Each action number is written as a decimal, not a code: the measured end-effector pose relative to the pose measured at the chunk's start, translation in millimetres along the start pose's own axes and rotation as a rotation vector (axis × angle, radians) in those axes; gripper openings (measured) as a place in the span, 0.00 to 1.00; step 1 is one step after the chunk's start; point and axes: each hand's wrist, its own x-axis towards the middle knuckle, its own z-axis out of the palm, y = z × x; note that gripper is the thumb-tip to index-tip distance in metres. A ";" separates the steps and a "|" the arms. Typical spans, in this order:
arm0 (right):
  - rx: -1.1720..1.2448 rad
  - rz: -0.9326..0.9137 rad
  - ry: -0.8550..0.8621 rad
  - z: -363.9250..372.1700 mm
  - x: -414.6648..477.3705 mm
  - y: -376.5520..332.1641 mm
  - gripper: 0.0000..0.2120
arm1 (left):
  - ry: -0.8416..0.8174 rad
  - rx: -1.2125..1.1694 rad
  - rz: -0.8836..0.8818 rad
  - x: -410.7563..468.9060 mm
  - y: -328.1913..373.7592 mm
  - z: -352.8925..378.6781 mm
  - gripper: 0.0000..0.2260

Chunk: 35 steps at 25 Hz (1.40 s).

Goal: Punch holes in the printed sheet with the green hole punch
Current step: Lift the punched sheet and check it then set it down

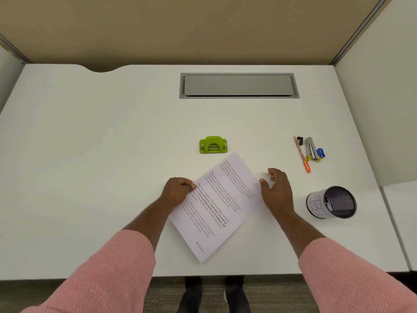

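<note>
The printed sheet (217, 205) lies at an angle on the white desk, one corner pointing toward the green hole punch (213, 144), which stands just beyond it. My left hand (178, 190) pinches the sheet's left edge between thumb and fingers. At the sheet's right edge my right hand (276, 190) is spread, thumb touching the paper, holding nothing. Neither hand touches the punch.
A stapler (311, 149), an orange pen (302, 154), a binder clip and small coloured items lie at the right. A black mesh pen cup (332, 202) stands nearer, right of my right hand. A grey cable hatch (238, 85) is set in the desk's far side.
</note>
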 end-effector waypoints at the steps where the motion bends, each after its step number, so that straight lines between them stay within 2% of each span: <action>1: 0.057 0.049 0.020 0.1 -5.2 0.8 0.20 | 0.009 -0.034 -0.026 -2.3 -1.8 0.3 0.04; 7: 0.279 0.311 0.120 2.1 -23.1 -5.9 0.21 | 0.027 -0.189 -0.103 -9.8 -9.5 2.5 0.08; 10: 0.562 0.457 0.039 5.1 -22.8 -15.2 0.21 | 0.035 -0.267 -0.118 -11.7 -9.6 4.0 0.07; 12: 0.703 0.501 -0.069 10.0 -22.4 -20.0 0.14 | 0.039 -0.316 -0.113 -14.8 -7.9 5.4 0.05; 14: 0.729 0.476 -0.158 16.8 -23.9 -25.3 0.08 | 0.051 -0.341 -0.090 -19.4 -5.0 5.2 0.02; 16: 0.734 0.426 -0.180 22.4 -25.8 -36.0 0.07 | 0.046 -0.344 -0.059 -25.1 -0.5 1.0 0.03; 18: 0.671 0.348 -0.155 23.8 -23.6 -50.6 0.08 | 0.015 -0.352 -0.032 -31.5 7.2 -6.4 0.02; 22: 0.564 0.133 -0.099 13.6 -14.4 -89.5 0.08 | -0.008 -0.325 0.057 -42.0 35.0 -22.9 0.12; 29: 0.562 -0.142 0.011 -22.2 -25.8 -138.2 0.08 | 0.126 -0.369 0.241 -77.7 70.4 -8.0 0.17; 31: 0.551 -0.177 0.034 -28.9 -34.5 -134.9 0.09 | 0.154 -0.373 0.271 -87.1 67.5 -3.1 0.18; 35: 0.535 -0.095 0.022 -30.3 -51.8 -112.8 0.11 | 0.148 -0.335 0.292 -95.9 56.5 4.3 0.20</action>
